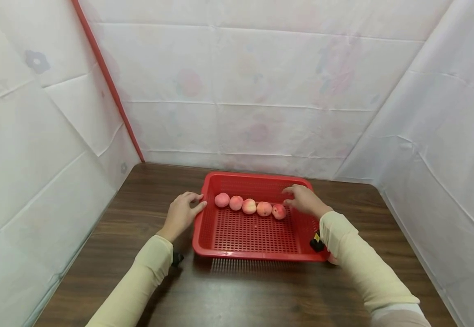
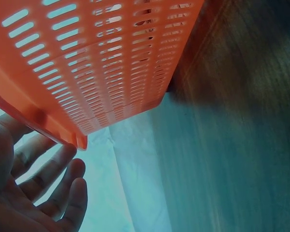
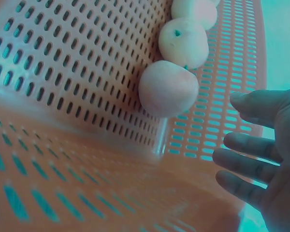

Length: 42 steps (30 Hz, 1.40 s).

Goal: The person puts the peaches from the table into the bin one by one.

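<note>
A red plastic basket (image 1: 257, 255) with slotted walls and floor stands on the table. Several pink-and-yellow peaches (image 1: 249, 206) lie in a row along its back wall. My left hand (image 1: 180, 213) is at the basket's left rim, fingertips against the edge; the left wrist view shows loosely spread fingers (image 2: 75, 169) beside the rim. Over the back right part of the basket is my right hand (image 1: 305, 200), just right of the rightmost peach (image 1: 279, 211). In the right wrist view its fingers are spread, apart from the nearest peach (image 3: 168, 89), holding nothing.
A pinkish round thing (image 1: 333, 260), mostly hidden by the right sleeve, shows beside the basket's front right corner. White patterned sheets (image 1: 257, 91) hang behind and on both sides of the dark wooden table (image 1: 237, 295). A red strip (image 1: 110, 81) runs down the back left.
</note>
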{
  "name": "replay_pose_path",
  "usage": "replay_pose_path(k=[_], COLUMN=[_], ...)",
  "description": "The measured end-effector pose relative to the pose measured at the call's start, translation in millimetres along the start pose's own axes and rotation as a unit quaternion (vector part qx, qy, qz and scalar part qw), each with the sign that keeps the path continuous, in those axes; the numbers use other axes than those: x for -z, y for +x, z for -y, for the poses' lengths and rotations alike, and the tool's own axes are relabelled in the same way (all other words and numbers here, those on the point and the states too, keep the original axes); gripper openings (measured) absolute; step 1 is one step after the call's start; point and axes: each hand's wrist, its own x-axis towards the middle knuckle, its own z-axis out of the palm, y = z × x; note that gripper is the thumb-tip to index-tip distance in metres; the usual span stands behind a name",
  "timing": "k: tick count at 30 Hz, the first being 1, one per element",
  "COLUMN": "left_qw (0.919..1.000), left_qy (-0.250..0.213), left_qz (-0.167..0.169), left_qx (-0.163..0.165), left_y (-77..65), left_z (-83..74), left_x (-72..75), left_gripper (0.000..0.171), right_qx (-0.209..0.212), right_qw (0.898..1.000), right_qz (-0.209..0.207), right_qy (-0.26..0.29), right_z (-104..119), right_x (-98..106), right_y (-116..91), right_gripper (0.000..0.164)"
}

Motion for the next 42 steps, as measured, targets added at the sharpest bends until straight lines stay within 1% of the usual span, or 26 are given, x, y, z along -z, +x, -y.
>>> replay_pose_path(k=[5,10,13,20,25,29,35,42], left_qw=[1.0,0.9999,1.0,1.0,1.0,0.9999,0.9999,1.0], left_qy=[0.0,-0.002,-0.001,0.002,0.006,0.006,-0.005,-0.003], left_qz=[0.003,0.002,0.002,0.002,0.002,0.003,0.004,0.0], left_qx=[0.007,0.01,0.007,0.006,0.005,0.007,0.013,0.009], left_y=[-0.3,-0.7,-0.6,-1.3,-0.8,-0.7,-0.8,-1.1], left_z=[-0.2,0.1,0.2,-0.5,-1.1,-2.2,-3.9,-3.0], left_x=[-0.2,-1.0,-1.5,-1.4,-1.3,-1.0,-0.7,-2.0], left_gripper=[0.039,0.039,0.039,0.039,0.038,0.038,0.039,0.038], right_qx=[-0.007,-0.009,-0.007,-0.015,-0.016,-0.013,-0.028,-0.043], right_qw=[1.0,0.997,0.997,0.996,0.995,0.995,0.996,0.998], right_qz=[-0.022,-0.068,-0.081,-0.081,-0.093,-0.093,-0.08,-0.047], right_qy=[0.007,0.018,0.015,0.035,0.036,0.029,0.017,0.005], right_z=[-6,-13,-19,-30,-39,-46,-53,-62], right_x=[9,21,29,42,45,46,51,49], right_y=[-6,-12,-15,-23,-29,-34,-44,-56], right_gripper=[0.036,0.034,0.034,0.035,0.033,0.031,0.03,0.031])
